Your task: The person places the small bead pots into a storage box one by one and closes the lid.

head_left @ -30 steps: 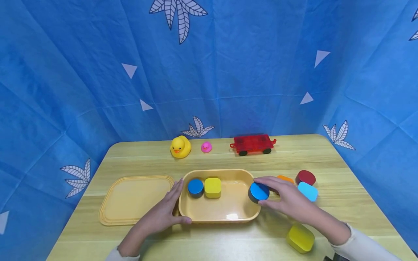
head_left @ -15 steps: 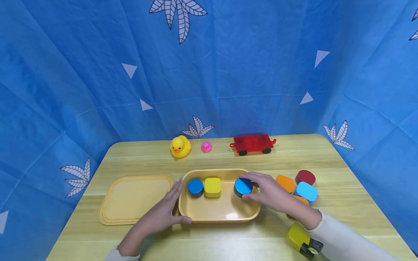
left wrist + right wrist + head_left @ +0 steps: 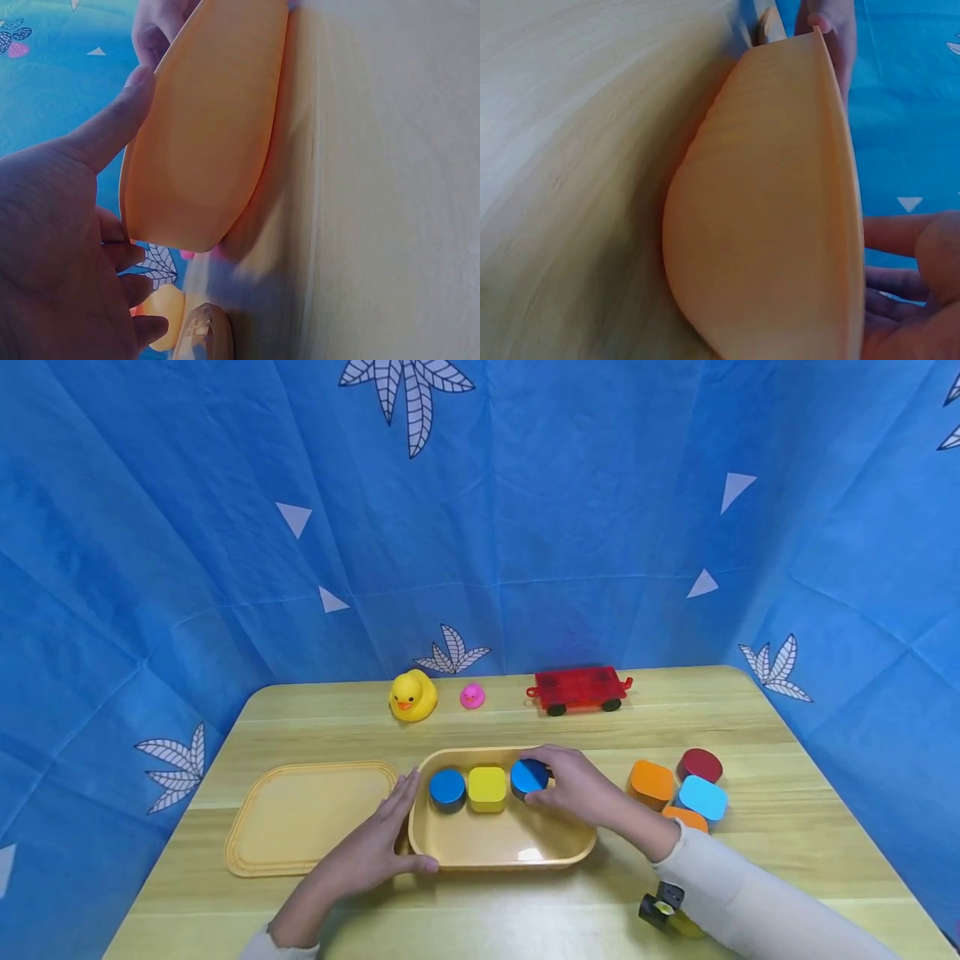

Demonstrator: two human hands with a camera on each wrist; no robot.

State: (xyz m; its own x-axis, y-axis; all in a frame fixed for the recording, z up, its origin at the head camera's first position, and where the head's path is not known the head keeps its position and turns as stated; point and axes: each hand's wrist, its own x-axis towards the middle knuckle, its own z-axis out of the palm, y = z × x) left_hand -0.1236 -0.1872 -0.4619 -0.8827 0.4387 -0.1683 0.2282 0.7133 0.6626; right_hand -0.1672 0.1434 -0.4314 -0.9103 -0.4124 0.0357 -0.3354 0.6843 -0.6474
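Observation:
A light-orange plastic box [image 3: 480, 852] sits at the middle of the table. My left hand [image 3: 378, 843] holds it at the left end, thumb along the front rim and fingers at the side; the left wrist view shows the thumb [image 3: 124, 112] on the rim. Inside the box stand a blue round block [image 3: 447, 789] and a yellow rounded-square block [image 3: 487, 788], side by side. My right hand [image 3: 573, 785] reaches over the box and pinches a second blue round block [image 3: 528, 778], just right of the yellow one. The box wall hides that block in the right wrist view.
A flat matching lid [image 3: 307, 818] lies left of the box. Orange [image 3: 651, 782], dark red [image 3: 700, 766] and light blue [image 3: 702, 797] blocks stand at the right. At the back are a yellow duck [image 3: 412, 696], a small pink duck [image 3: 472, 696] and a red wheeled cart [image 3: 579, 688].
My right hand has carried the blue round block leftward from the box's right rim to beside the yellow block. My left hand stays at the box's left end.

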